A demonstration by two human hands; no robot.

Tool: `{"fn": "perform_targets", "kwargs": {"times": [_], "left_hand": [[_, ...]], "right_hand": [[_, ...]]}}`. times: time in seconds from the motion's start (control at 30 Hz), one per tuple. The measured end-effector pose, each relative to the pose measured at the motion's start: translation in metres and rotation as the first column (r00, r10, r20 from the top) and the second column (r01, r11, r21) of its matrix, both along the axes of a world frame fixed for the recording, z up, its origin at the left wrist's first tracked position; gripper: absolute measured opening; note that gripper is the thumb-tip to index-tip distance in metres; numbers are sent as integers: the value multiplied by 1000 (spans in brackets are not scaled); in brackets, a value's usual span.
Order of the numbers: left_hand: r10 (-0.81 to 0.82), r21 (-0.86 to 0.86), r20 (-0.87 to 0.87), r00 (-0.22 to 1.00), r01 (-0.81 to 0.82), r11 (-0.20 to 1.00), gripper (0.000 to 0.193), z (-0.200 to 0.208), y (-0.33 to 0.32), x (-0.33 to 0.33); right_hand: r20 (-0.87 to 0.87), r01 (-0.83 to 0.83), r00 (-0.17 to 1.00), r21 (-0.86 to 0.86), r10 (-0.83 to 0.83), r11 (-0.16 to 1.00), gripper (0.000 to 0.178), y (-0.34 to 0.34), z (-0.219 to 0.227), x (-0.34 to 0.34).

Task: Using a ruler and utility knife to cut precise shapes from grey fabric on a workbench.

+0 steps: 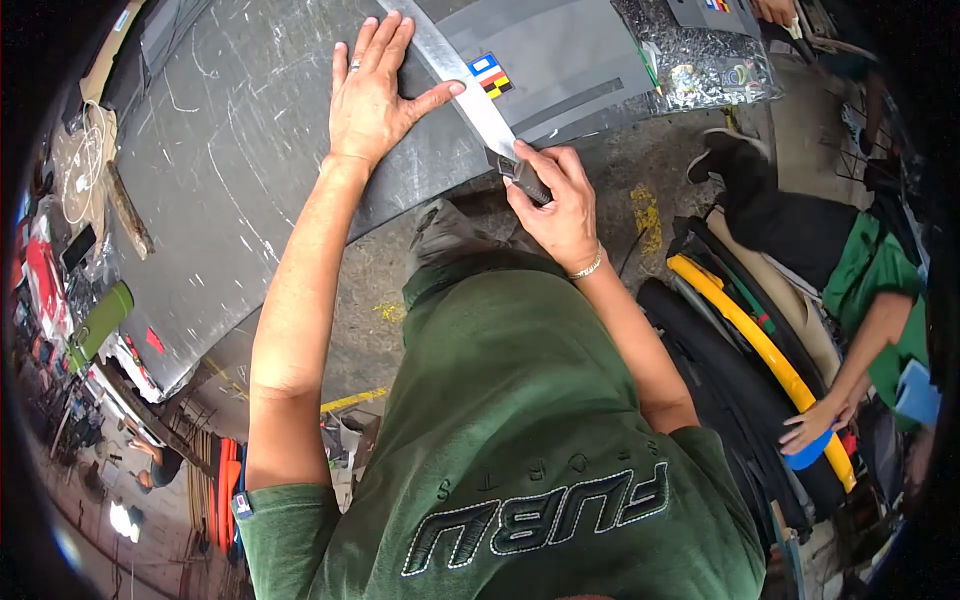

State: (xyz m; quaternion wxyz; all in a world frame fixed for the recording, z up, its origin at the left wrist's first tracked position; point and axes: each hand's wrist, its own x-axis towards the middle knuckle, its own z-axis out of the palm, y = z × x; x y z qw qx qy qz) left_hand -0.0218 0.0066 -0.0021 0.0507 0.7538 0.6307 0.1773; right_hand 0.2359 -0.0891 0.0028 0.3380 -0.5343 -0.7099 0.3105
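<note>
My left hand lies flat with fingers spread on the dark, scratched work surface. Its thumb reaches onto a long metal ruler that runs slantwise toward me. At the ruler's near end, by the table edge, my right hand is closed round the dark handle of a utility knife. The knife's tip is hard to make out against the ruler. Under and beside the ruler lies a grey sheet bearing a small multicoloured patch. A narrow dark strip crosses this sheet.
A green pencil rests near clear plastic at the table's right end. At left lie a wooden stick, a phone and a green roll. To the right, a co-worker's hand is near a yellow roll.
</note>
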Motion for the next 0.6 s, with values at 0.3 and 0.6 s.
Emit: {"fn": "perform_targets", "kwargs": {"times": [0.3, 0.6], "left_hand": [[-5, -3, -5, 1000, 5, 1000, 100, -1, 1, -1], [5, -49, -72, 997, -9, 999, 99, 13, 1, 3]], "right_hand": [[-1, 6, 1000, 6, -6, 1000, 50, 0, 0, -1], [-2, -1, 1000, 18, 1, 1000, 49, 0, 3, -2]]}}
